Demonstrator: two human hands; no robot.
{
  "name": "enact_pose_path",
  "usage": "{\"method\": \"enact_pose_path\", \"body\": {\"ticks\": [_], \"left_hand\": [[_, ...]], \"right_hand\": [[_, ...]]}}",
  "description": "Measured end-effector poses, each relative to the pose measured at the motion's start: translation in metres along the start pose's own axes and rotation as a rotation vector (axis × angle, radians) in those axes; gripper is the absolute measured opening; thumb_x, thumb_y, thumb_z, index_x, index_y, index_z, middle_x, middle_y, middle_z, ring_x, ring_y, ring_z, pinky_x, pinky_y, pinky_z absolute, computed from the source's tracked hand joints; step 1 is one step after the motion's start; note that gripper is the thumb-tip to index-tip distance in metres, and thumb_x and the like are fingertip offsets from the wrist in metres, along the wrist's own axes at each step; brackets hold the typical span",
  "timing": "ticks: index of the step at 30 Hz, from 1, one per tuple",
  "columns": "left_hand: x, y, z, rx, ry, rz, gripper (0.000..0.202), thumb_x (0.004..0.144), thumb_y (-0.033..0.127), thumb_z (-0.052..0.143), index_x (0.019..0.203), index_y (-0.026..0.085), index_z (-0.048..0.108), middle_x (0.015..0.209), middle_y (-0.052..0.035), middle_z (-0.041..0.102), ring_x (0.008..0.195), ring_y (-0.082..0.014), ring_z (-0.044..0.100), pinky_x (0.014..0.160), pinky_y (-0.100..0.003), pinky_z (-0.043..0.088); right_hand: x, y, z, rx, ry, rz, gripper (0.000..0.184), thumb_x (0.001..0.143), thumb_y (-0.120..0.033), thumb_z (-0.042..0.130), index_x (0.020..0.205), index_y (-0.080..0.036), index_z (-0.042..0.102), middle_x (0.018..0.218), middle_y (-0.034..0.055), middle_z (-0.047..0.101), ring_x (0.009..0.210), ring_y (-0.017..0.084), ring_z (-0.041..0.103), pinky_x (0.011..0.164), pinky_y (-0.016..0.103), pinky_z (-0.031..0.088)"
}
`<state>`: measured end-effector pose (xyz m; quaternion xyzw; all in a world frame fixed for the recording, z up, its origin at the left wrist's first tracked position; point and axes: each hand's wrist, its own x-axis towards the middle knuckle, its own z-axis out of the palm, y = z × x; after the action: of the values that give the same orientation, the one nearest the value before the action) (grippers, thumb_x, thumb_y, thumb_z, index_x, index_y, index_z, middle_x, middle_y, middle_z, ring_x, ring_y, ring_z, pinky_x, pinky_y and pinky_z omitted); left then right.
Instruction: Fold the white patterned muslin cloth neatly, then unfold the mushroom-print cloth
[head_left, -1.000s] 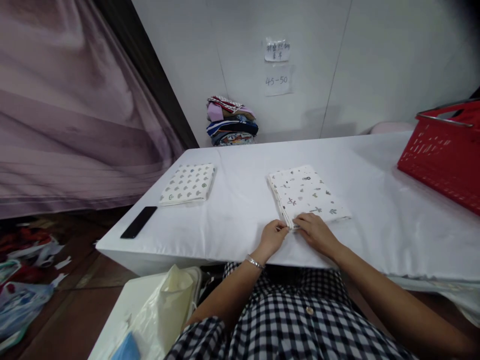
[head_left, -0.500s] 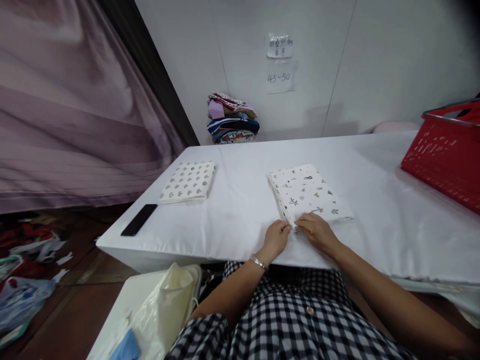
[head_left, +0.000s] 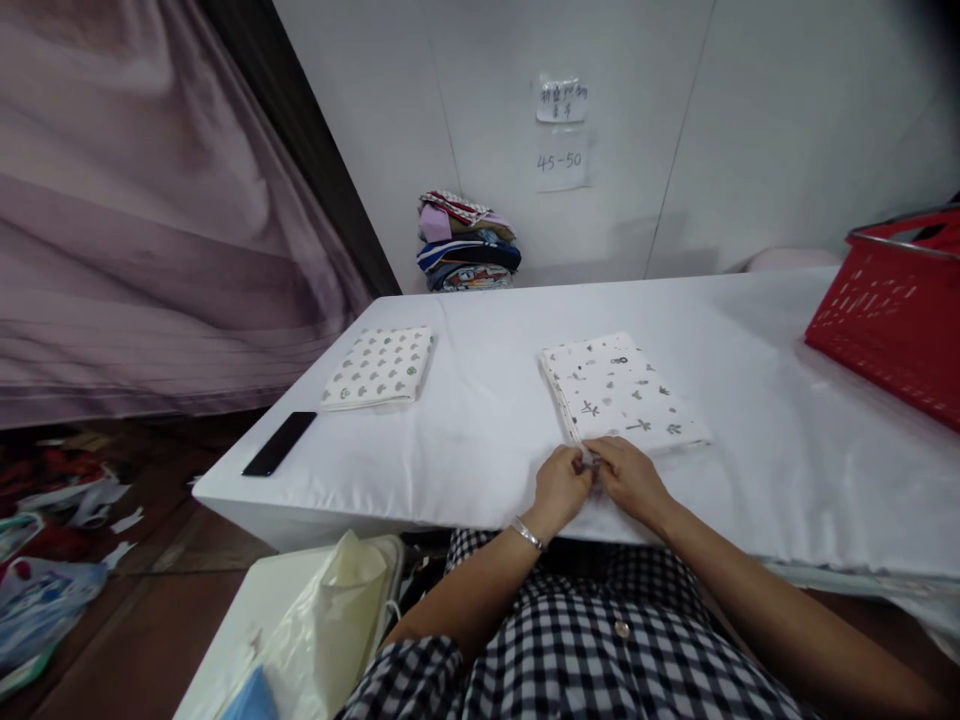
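Observation:
A folded white cloth point(head_left: 619, 390) with grey plant and figure prints lies flat on the white-covered table point(head_left: 480, 400) in front of me. Its near left corner is pinched between the fingers of my left hand point(head_left: 561, 488), which wears a silver bracelet. My right hand point(head_left: 628, 480) is closed on the same corner, its fingertips touching those of the left. The bit of cloth between the fingers is mostly hidden. Farther left rests a second folded white cloth point(head_left: 381, 366) with rows of small grey prints, touched by neither hand.
A black phone point(head_left: 280, 443) lies at the table's left edge. On the right stands a red basket point(head_left: 892, 310). Folded clothes point(head_left: 469, 245) are piled against the wall beyond the far edge. A white stool point(head_left: 262, 590) with a plastic bag point(head_left: 330, 610) is at lower left.
My left hand has shifted slightly right and my right hand slightly down, so their fingertips now meet at the cloth's near corner. The folded cloths stay in place.

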<state>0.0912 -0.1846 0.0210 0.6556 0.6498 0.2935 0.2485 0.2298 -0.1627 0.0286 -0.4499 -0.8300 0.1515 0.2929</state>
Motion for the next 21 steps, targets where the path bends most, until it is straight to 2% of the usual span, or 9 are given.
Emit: {"method": "enact_pose_path", "body": {"ticks": [6, 14, 17, 21], "left_hand": [[0.004, 0.004, 0.004, 0.015, 0.052, -0.082, 0.015, 0.076, 0.026, 0.059, 0.064, 0.018, 0.052, 0.068, 0.0018, 0.053, 0.062, -0.0111, 0.045, 0.058, -0.024, 0.031], [0.003, 0.002, 0.001, -0.038, 0.035, -0.028, 0.013, 0.074, 0.020, 0.054, 0.062, 0.018, 0.056, 0.067, 0.0012, 0.055, 0.064, -0.0112, 0.047, 0.059, -0.023, 0.032], [0.006, 0.003, -0.002, -0.070, -0.002, -0.063, 0.014, 0.074, 0.022, 0.052, 0.063, 0.018, 0.059, 0.068, 0.0005, 0.058, 0.064, -0.0118, 0.049, 0.059, -0.023, 0.034], [0.012, 0.005, -0.008, -0.112, -0.116, -0.144, 0.024, 0.078, 0.032, 0.049, 0.064, 0.017, 0.063, 0.063, 0.0001, 0.061, 0.061, -0.0122, 0.051, 0.056, -0.023, 0.034]], "right_hand": [[-0.001, 0.002, 0.001, 0.075, 0.015, -0.012, 0.039, 0.073, -0.009, 0.040, 0.103, -0.020, 0.063, 0.098, 0.0050, 0.066, 0.093, 0.020, 0.057, 0.088, 0.038, 0.044], [0.004, 0.013, -0.001, 0.243, 0.021, 0.035, 0.026, 0.079, -0.020, 0.045, 0.097, -0.021, 0.065, 0.089, 0.0040, 0.067, 0.084, 0.018, 0.060, 0.076, 0.034, 0.049], [0.006, 0.014, 0.000, 0.240, 0.027, 0.016, 0.025, 0.080, -0.020, 0.045, 0.095, -0.021, 0.065, 0.090, 0.0041, 0.067, 0.085, 0.019, 0.061, 0.078, 0.034, 0.049], [0.004, 0.011, 0.003, 0.219, 0.048, 0.005, 0.027, 0.080, -0.020, 0.043, 0.096, -0.022, 0.066, 0.094, 0.0048, 0.068, 0.088, 0.019, 0.061, 0.081, 0.037, 0.049]]}}
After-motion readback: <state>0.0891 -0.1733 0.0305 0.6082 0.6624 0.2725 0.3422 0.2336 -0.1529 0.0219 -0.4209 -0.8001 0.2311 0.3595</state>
